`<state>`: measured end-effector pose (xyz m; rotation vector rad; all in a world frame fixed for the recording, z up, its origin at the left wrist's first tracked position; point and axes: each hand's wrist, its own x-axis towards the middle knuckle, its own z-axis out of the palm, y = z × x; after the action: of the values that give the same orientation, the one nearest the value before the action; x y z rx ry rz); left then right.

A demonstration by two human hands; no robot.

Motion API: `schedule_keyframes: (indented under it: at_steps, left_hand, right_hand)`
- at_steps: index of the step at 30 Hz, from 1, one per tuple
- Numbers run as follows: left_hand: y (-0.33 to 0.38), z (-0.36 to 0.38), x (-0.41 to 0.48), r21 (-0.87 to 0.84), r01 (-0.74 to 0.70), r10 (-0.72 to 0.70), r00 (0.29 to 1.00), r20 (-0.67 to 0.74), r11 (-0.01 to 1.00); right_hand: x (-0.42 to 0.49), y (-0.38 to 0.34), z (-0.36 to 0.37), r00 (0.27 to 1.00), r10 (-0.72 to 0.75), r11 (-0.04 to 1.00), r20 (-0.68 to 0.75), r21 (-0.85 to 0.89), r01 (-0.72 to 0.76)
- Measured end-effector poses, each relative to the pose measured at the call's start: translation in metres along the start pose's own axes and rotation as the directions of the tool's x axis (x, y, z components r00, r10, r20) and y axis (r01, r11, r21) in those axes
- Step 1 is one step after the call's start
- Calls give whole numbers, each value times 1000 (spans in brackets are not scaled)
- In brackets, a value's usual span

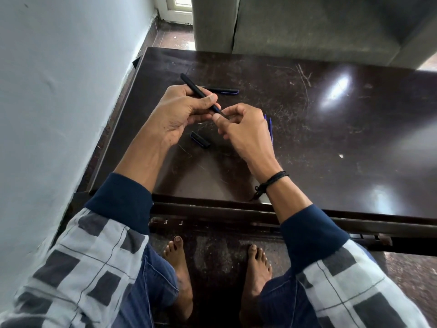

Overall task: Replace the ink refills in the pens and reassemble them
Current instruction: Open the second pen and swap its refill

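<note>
While left hand (179,112) grips pen barrel (196,89), right hand (243,129) pinches its tip (221,111)

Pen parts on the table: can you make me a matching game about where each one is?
Things:
1. black pen barrel
2. second pen
3. loose cap
4. blue refills

Places:
A. on the table, partly hidden behind the right hand
B. gripped in the left hand
C. on the table, nearer the person than the held barrel
D. on the table, beyond the left hand

Pairs: 1-B, 2-D, 3-C, 4-A.
</note>
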<state>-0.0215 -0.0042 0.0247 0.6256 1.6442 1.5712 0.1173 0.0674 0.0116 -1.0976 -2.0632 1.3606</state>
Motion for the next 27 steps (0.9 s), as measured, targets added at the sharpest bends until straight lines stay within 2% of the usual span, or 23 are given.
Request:
schedule_keyframes:
  at_steps: [8,14,20,27]
  left_hand:
    - [-1,1,0,18,3,-3,1000,13,1000]
    - [-1,0,1,11,-3,3,1000,-4,1000]
    - [-2,0,1,19,-11,11,999,37,1000]
    - [0,-5,3,23,-45,43,996,76,999]
  right_hand:
    - [2,2,-1,999,16,1000,31,-24,-15]
    - [2,4,3,1000,-11,1000,14,25,11]
    - [4,4,-1,999,-11,1000,33,24,10]
    - [3,-2,-11,988,34,983,148,173,-59]
